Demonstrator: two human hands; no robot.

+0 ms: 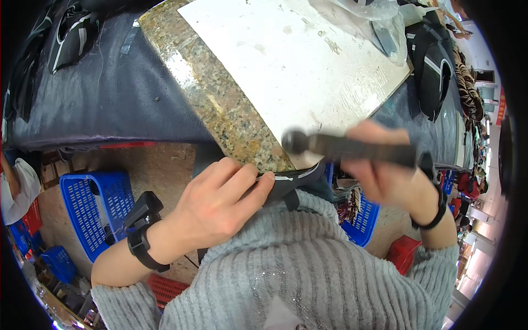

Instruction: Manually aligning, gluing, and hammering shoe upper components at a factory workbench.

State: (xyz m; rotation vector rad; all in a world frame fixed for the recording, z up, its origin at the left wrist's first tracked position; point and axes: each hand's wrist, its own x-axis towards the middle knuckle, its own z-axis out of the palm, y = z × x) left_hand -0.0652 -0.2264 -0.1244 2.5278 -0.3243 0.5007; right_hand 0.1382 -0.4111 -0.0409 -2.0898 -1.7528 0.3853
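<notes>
My right hand [379, 162], smeared by motion, is closed round the handle of a hammer [352, 147]. The rounded dark hammer head points left, over the near corner of a white board [297, 66]. This board lies on a speckled granite slab [214, 104]. At the slab's near corner my left hand [220, 201] is closed, with thumb and fingertips pinching a black piece with a white edge strip [291, 177]. The piece runs along the slab's edge and hangs toward my lap. Its lower part is partly hidden by my left hand and sweater.
Black shoe uppers with pale trim [71, 41] lie at the far left of the dark-covered table [148, 104]; another black upper [435, 80] sits right of the slab. A clear plastic bag [385, 33] rests on the board's far right. Blue baskets [91, 212] stand below.
</notes>
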